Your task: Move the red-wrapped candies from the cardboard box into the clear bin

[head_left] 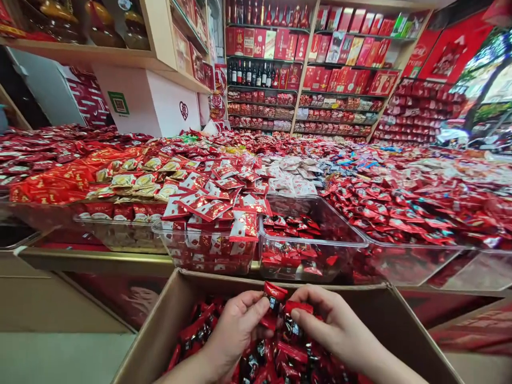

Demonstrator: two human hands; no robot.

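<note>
Both hands are over an open cardboard box [162, 317] filled with red and black wrapped candies [264, 368]. My left hand [238, 328] pinches a small red and black candy packet [274, 296] between thumb and fingers. Beside it, my right hand [326, 322] grips another red and black candy packet [293, 324] by its upper end. The two packets are close together; whether they touch I cannot tell. Just beyond the box stands a clear plastic bin [312, 256], partly filled with similar red and black packets.
A clear bin heaped with white and red packets [214, 205] stands left of the part-filled one. Bins piled with red packets [396, 213] line the right side. Shelves of bottles and red boxes [264, 45] rise at the back. A wooden cabinet [160, 37] overhangs the left.
</note>
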